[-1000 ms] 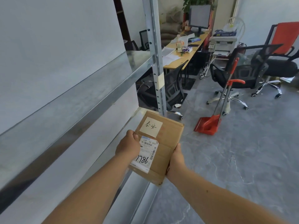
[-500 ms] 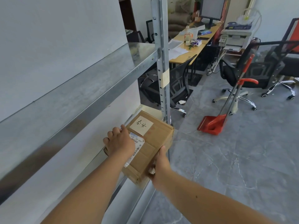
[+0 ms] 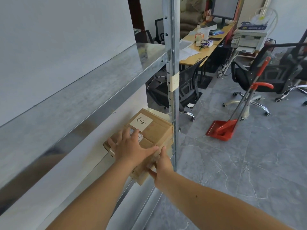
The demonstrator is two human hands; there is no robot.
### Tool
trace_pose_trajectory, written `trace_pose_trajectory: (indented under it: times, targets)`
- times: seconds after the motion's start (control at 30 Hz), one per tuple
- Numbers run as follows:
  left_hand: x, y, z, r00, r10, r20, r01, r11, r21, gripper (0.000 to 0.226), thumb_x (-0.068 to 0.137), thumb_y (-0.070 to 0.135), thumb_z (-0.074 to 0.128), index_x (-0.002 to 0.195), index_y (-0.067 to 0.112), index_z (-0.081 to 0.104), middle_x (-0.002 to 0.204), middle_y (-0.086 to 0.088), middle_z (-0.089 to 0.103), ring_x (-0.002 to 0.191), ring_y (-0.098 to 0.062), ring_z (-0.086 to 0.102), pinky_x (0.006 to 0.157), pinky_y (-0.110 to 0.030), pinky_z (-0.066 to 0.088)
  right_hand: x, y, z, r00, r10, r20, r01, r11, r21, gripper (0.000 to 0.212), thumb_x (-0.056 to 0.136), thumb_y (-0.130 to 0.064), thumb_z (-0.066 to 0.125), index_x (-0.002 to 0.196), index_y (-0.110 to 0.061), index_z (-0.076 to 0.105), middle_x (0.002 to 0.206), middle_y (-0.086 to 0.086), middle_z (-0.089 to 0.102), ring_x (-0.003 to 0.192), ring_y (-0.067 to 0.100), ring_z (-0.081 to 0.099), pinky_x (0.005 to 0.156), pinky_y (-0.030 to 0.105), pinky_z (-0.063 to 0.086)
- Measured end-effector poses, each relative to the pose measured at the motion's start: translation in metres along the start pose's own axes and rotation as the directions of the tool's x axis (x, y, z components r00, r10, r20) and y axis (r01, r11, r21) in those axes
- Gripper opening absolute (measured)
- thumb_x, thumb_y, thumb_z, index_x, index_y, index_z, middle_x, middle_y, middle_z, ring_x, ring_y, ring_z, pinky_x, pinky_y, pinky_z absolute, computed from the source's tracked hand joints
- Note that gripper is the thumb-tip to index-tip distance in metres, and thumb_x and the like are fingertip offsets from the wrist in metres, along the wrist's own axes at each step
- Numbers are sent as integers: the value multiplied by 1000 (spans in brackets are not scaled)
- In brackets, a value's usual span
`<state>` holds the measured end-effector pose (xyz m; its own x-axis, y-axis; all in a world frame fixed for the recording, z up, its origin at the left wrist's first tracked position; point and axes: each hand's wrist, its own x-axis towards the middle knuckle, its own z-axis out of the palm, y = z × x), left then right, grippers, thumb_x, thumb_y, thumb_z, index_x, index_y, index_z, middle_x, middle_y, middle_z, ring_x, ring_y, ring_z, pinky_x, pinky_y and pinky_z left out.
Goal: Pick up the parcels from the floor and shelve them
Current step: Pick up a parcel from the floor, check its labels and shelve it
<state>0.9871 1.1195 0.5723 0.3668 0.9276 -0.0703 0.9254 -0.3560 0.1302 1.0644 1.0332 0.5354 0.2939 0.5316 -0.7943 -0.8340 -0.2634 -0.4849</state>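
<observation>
Head view, single frame.

- Parcel (image 3: pixel 153 131): brown carton with a handwritten label on top. It lies on the lower shelf (image 3: pixel 146 200) at the right end, skewed to the front edge. Its right face is at, or just beside, the upright post (image 3: pixel 172 77). The near corner appears to overhang the shelf's front edge.
- Left hand (image 3: pixel 131 146): flat on the carton's top, fingers spread and straight. It presses and does not grasp, and it partly covers a printed label.
- Right hand (image 3: pixel 162 170): at the near right corner, thumb up along the side face, one finger straight across the near end. Its other fingers are hidden.

Judgement: placement is in hand, and the carton is not yet fully seated.

Risks:
1. Letting go now could tip the overhanging corner off the front edge to the floor (image 3: pixel 232 180), since too little of the base looks supported.
2. A straight push could jam the right face against the post, because the carton sits askew.
3. The right thumb is close to the post and could be pinched as the carton slides.
4. The flat left palm could scuff or peel the printed label.
</observation>
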Motion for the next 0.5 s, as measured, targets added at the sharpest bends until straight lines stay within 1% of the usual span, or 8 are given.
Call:
trace_pose_trajectory:
  times: [0.03,0.07,0.1,0.17,0.23,0.3,0.37,0.5]
  targets:
    - [0,-1,0,998,15,-63,-16,1000,-13,98,64,98,48,145,43,52,158,1,43,150,-25,31,122,-58,18,0,-2,0,1000,0,5,0,1000,-13,60,107,-62,36,151,-24,48,143,5,54,133,28,55,106,52,56]
    - [0,-1,0,994,37,-107,-39,999,-16,87,67,94,51,137,43,59,147,5,52,142,-22,39,118,-53,24,1,-3,-1,1000,6,13,-5,1000,-27,57,108,-61,34,148,-24,51,138,3,54,132,28,57,102,51,59]
    - [0,-1,0,990,61,-124,-63,998,-8,77,72,90,53,132,42,63,140,8,56,137,-21,43,115,-48,28,2,-4,-1,1000,14,22,-14,999,-34,57,108,-61,33,146,-23,53,135,1,54,130,29,58,97,50,60]
    - [1,-1,-1,990,86,-111,-84,996,19,65,82,83,53,131,41,64,137,9,60,134,-21,46,110,-45,33,3,-4,1,998,34,44,-33,999,-23,59,107,-63,33,143,-22,56,134,1,55,123,30,61,85,49,61]
    - [2,-1,-2,993,67,-95,-65,997,32,59,89,76,50,133,40,62,139,8,61,134,-22,47,108,-45,36,3,-4,5,996,48,75,-48,999,2,61,106,-66,34,139,-21,59,134,4,62,117,30,64,77,48,60]
    - [3,0,-4,995,40,-88,-38,999,30,56,94,71,47,137,37,59,142,5,59,134,-25,47,107,-46,38,6,-5,9,994,49,101,-52,998,22,58,106,-66,36,133,-20,60,122,5,66,110,29,66,76,48,60]
    - [5,1,-4,996,22,-83,-20,999,31,55,97,68,45,139,35,57,143,2,58,134,-25,46,107,-46,39,8,-8,12,992,52,117,-55,998,23,56,106,-66,36,131,-22,59,116,4,66,109,29,67,79,50,61]
    - [7,3,-1,996,5,-93,-1,999,43,53,99,65,43,140,32,55,143,1,57,133,-25,46,107,-46,37,12,-10,17,988,64,140,-66,998,13,61,104,-68,36,138,-23,60,133,8,63,118,33,66,93,59,60]
